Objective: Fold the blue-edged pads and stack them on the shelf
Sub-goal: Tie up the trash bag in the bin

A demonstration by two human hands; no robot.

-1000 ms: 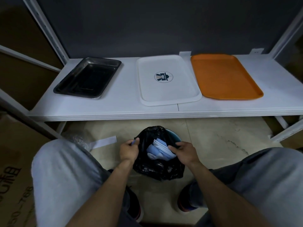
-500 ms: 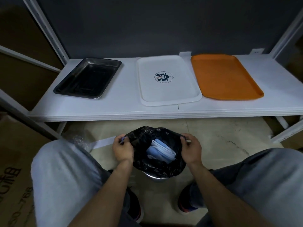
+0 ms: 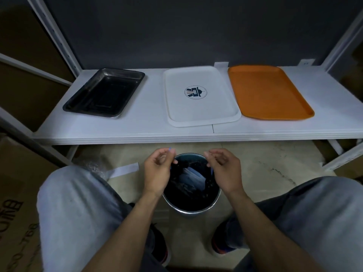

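Observation:
Folded blue-and-white pads [image 3: 191, 174] lie inside a black bag [image 3: 186, 195] that lines a round metal bucket [image 3: 191, 210] on the floor between my knees. My left hand [image 3: 158, 170] pinches the bag's rim on the left side. My right hand [image 3: 223, 169] pinches the rim on the right. The bag mouth is stretched wide over the bucket opening. Small blue bits show at both sets of fingertips. The white shelf [image 3: 149, 122] runs just beyond the bucket.
Three trays sit in a row on the shelf: a dark metal tray [image 3: 104, 93] at left, a white tray [image 3: 200, 97] with a round logo in the middle, an orange tray [image 3: 269, 91] at right. Cardboard boxes [image 3: 17, 213] stand at left. White shelf posts flank both sides.
Both hands have spread apart and pulled the bag's mouth open, drawing it down around the bucket rim. The pads now sit deeper in the bag.

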